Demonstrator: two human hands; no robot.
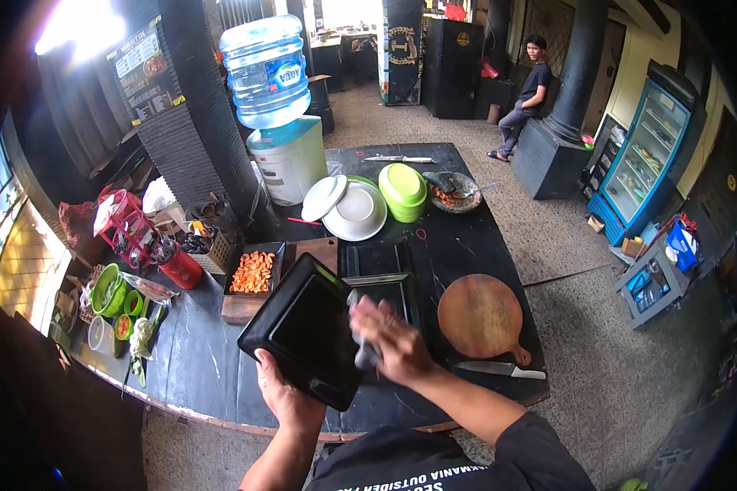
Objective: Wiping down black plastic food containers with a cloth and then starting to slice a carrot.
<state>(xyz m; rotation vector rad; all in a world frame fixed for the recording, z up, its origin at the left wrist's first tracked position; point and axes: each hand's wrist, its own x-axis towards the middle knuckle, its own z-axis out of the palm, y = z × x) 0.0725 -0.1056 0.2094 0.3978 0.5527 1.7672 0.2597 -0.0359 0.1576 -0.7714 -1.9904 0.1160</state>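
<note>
My left hand grips the lower edge of a black rectangular plate, tilted up above the table with its underside facing me. In my right hand is a crumpled grey cloth, close against the plate's right side; motion blur hides whether it touches. Beyond the plate, two more black rectangular dishes lie on the dark table. A black dish of orange chopped pieces rests on a wooden board to the left.
A round wooden board and a knife lie at the right. Farther back are white plates, green bowls, a stone mortar and a water dispenser. Vegetables lie left. A person leans on a pillar base.
</note>
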